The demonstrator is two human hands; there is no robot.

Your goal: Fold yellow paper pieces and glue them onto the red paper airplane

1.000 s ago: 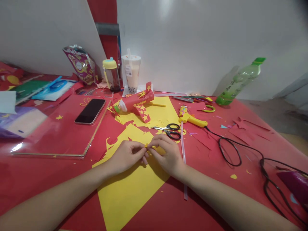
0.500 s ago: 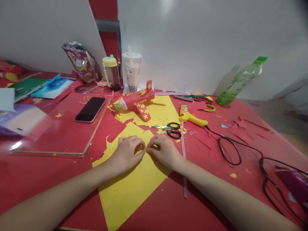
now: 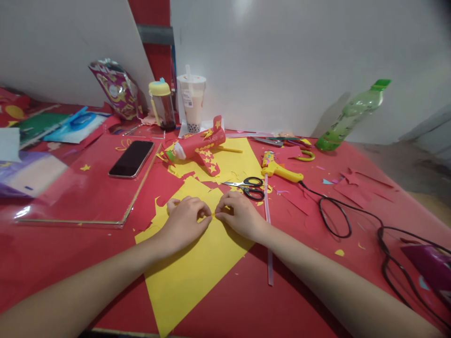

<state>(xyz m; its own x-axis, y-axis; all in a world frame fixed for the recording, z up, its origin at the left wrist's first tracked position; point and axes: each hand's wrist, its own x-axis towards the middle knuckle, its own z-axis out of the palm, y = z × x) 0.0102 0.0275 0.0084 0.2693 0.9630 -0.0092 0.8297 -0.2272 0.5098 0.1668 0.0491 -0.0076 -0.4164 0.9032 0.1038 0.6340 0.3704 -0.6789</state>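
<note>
an informal handicraft spot; whether in a home, school or shop cannot be told. the red table top (image 3: 225, 307) shows it: in front and to the left of the scissors (image 3: 244, 186) lies cut yellow paper (image 3: 186, 286), just to their right a glue gun (image 3: 283, 172), behind them a star-trimmed red paper model (image 3: 197, 146). farther behind the scissors, a bubble tea cup (image 3: 195, 99) and a snack bag (image 3: 118, 91) stand by pale panels (image 3: 282, 61).
</note>
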